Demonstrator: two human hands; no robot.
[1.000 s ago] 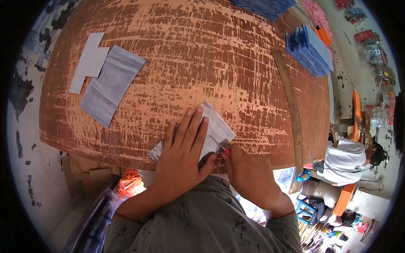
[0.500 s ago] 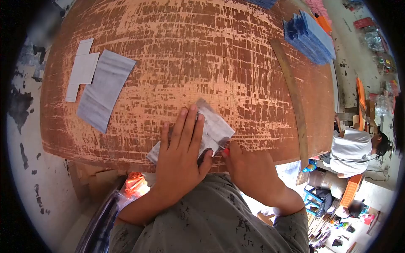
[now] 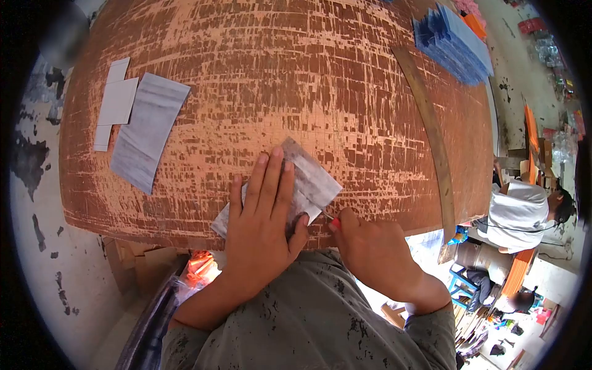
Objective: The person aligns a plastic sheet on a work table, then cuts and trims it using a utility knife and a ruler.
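Flat on a grey-streaked sheet (image 3: pixel 311 176) lies my left hand (image 3: pixel 262 225), its fingers stretched out and pressing the sheet to the scratched brown tabletop (image 3: pixel 265 92). Part of the sheet is hidden under that hand and shows again at its left side. My right hand (image 3: pixel 376 246) is closed around a small red-handled cutter (image 3: pixel 335 222). Its thin metal blade points up and left, the tip right by the sheet's lower right edge. Most of the handle is hidden in the fingers.
To the left lie a white cut-out piece (image 3: pixel 117 102) and a larger grey sheet (image 3: pixel 151 129). A long flat ruler (image 3: pixel 430 129) lies along the right side. Stacked blue pieces (image 3: pixel 453 46) stand at the far right corner. Beyond the table a person (image 3: pixel 521 213) in white sits.
My right hand has drawn the cutter slightly right, away from the sheet, so more of its blade shows. My left hand stays flat on the sheet. The view has shifted slightly.
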